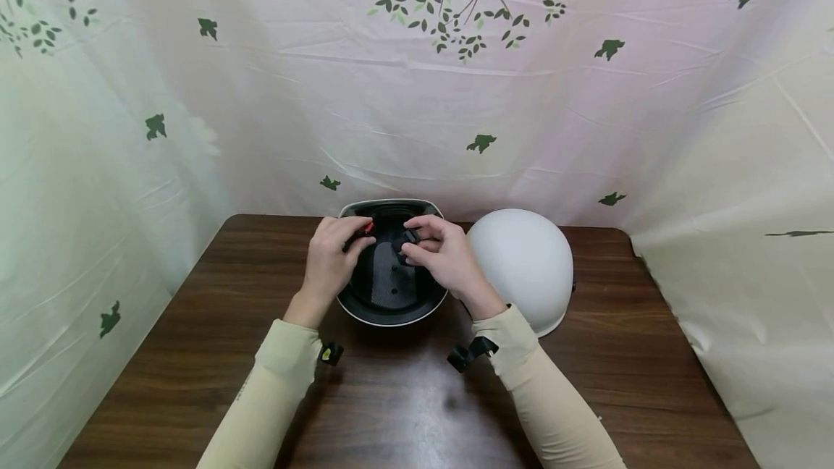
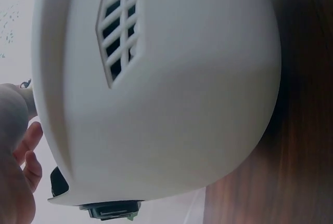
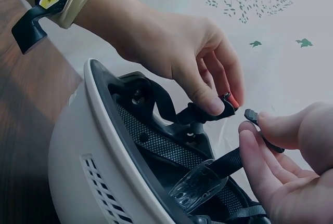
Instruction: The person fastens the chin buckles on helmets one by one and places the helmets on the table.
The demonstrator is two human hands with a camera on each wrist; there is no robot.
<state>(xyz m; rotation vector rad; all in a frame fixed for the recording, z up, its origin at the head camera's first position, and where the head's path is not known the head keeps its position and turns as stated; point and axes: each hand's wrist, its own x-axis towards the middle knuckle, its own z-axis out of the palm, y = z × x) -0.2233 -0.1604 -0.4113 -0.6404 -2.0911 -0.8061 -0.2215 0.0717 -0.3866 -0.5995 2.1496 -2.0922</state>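
Observation:
A white helmet (image 1: 392, 322) lies upside down on the table, its black lining facing up. Over its opening my left hand (image 1: 331, 252) pinches a black buckle half with a red part (image 3: 222, 110) on a black chin strap, seen in the right wrist view. Facing it, my right hand (image 1: 449, 253) holds the other black buckle half (image 3: 252, 116) between thumb and fingers, on a strap with a clear sleeve (image 3: 200, 186). A small gap separates the two halves. The left wrist view is mostly filled by the vented white shell (image 2: 171, 120).
A second white helmet (image 1: 524, 266) sits dome up on the dark wooden table (image 1: 195, 353), close to my right forearm. A pale curtain (image 1: 417, 107) with a leaf print hangs behind and at both sides. Each wrist carries a black camera mount (image 1: 331, 353).

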